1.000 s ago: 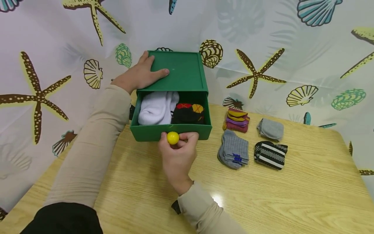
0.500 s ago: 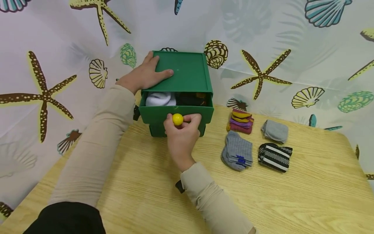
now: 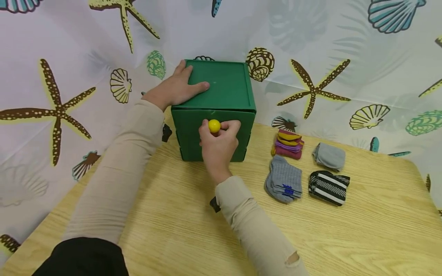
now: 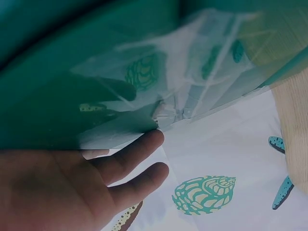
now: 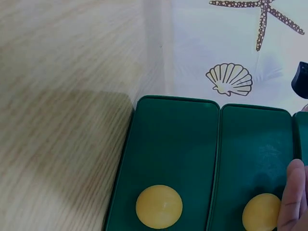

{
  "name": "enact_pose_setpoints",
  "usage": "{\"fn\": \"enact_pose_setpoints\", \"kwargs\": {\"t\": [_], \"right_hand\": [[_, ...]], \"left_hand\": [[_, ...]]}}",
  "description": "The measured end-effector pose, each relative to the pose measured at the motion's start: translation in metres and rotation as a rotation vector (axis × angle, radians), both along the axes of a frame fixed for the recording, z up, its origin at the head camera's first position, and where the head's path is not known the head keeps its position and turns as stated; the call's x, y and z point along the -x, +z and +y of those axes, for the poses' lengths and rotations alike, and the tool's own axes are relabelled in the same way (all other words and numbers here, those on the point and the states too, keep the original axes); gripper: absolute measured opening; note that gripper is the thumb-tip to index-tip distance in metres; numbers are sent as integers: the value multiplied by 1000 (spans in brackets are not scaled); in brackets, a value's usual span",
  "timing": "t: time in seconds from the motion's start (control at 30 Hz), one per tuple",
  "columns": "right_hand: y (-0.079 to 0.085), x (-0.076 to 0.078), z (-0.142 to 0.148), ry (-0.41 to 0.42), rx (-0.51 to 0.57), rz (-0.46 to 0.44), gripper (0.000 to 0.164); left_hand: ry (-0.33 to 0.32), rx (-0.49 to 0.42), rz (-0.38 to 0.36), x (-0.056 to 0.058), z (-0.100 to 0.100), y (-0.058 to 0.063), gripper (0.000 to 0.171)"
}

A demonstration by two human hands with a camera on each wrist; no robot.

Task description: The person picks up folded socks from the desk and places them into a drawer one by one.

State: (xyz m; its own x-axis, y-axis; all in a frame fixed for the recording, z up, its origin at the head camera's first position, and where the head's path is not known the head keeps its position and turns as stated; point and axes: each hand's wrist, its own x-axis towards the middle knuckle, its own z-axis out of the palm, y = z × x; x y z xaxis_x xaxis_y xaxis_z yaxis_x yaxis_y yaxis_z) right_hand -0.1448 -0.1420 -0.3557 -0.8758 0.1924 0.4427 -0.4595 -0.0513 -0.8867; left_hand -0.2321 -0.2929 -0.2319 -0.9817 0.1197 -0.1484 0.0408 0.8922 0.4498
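A green chest of drawers (image 3: 221, 92) with yellow knobs stands at the back of the table. My left hand (image 3: 183, 87) lies spread over its top's left edge, thumb on the top; in the left wrist view, this hand's fingers (image 4: 139, 154) reach along the green side. My right hand (image 3: 219, 145) pinches the yellow knob (image 3: 214, 126) of the upper drawer, which sits pushed in beneath the top. In the right wrist view, the upper knob (image 5: 260, 213) is beside my fingers, and the lower drawer's knob (image 5: 159, 207) is untouched. The socks inside are hidden.
Right of the chest lie folded socks: a maroon and yellow pair (image 3: 288, 144), a plain grey pair (image 3: 329, 156), a ribbed grey pair (image 3: 284, 179) and a black-and-white striped pair (image 3: 329, 188). A patterned cloth (image 3: 214, 30) hangs behind the wooden table (image 3: 165, 214).
The right hand has pushed the upper drawer in by its knob, so the white and black socks inside have gone from sight. The left hand has stayed on the top.
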Motion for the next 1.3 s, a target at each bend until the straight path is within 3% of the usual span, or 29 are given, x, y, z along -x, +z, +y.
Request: {"fn": "enact_pose_setpoints", "kwargs": {"t": [0.57,0.8,0.93,1.1,1.2,1.3], "right_hand": [[7,4,1,-3,-30,-79,39],[8,4,3,19,-50,-56,40],[2,1,12,88,-70,-34,41],[-15,-3,24,209,32,-50,35],[-27,-7,27,211,44,-94,33],[-36,-11,25,160,-13,-144,33]], "left_hand": [[-35,47,-48,0,0,4,97],[-36,58,-92,-2,2,13,96],[-19,63,-91,-1,2,12,95],[-2,88,-35,0,2,7,94],[0,96,-5,0,3,4,94],[8,92,4,0,3,2,94]]}}
